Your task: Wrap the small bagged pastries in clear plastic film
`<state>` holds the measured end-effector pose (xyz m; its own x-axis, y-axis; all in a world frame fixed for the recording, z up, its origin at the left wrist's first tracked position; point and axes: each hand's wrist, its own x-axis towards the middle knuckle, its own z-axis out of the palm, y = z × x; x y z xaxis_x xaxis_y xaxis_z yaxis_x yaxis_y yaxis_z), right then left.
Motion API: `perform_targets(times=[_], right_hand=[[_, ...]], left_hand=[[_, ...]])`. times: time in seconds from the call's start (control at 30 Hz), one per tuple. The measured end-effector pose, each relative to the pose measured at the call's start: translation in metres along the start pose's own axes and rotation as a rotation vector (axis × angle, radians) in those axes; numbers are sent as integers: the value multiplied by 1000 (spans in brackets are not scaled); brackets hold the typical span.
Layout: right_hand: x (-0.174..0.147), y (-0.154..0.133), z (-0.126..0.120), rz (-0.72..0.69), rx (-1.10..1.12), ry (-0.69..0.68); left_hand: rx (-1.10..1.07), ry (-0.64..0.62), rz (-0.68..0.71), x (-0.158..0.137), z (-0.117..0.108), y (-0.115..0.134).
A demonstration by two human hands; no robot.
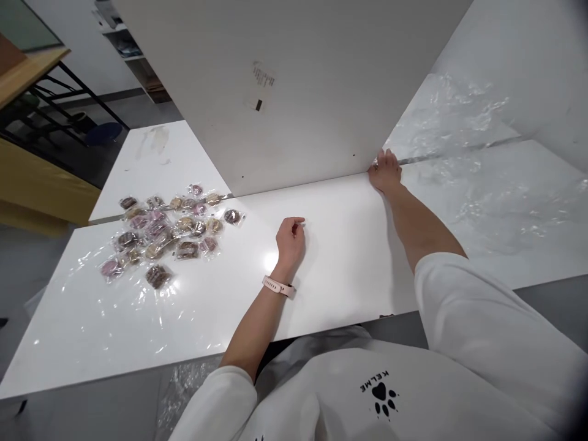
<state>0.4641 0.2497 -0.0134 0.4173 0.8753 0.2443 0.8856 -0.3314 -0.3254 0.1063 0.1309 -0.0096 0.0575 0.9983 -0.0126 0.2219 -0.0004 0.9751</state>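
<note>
Bent at the wrist over the white table (331,263), my left hand (291,242) has its index finger stretched out and the others loosely curled, with nothing visible in it. A pink band circles that wrist. My right hand (386,173) is at the lower right corner of a large white panel (303,110), its fingers spread just beside the panel's edge. The panel stands up from the table and bears a small printed label and a few dark spots. To the left of my left hand lies a loose spread of individually wrapped cookies (186,250), brown, pink and tan.
Crumpled clear plastic sheeting (482,184) covers the right side of the table, and more lies glossy under the cookies. A second white tabletop (151,150) adjoins at the back left. Further off are a wooden table (32,76), a blue stool (103,133) and shelving (131,49).
</note>
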Motion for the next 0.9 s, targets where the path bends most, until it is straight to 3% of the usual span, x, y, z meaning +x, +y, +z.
perform_targets(times=[0.07, 0.27, 0.4, 0.47, 0.53, 0.67, 0.73, 0.8, 0.9], right_hand=[[-9, -6, 4, 45, 51, -84], [-95, -27, -35, -44, -5, 190], [-148, -6, -64, 255, -100, 351], [-160, 8, -72, 367, -76, 305], [-172, 13, -78, 383, -34, 265], [-224, -28, -84, 210, 51, 419], [-266, -66, -84, 80, 127, 373], [-308, -104, -85, -84, 232, 188], [-357, -143, -96, -417, 396, -246]], left_hand=[[19, -15, 2, 1, 0, -1], [52, -24, 26, 4, 1, -4], [97, -20, 50, 4, 1, -3], [97, -24, 47, 3, 0, -1], [76, -45, 30, 2, -3, 3], [-91, -139, -59, -5, -12, 15], [-251, -223, -184, -11, -20, 22], [-375, -330, -332, -20, -31, 28], [-415, -438, -422, -37, -51, 35]])
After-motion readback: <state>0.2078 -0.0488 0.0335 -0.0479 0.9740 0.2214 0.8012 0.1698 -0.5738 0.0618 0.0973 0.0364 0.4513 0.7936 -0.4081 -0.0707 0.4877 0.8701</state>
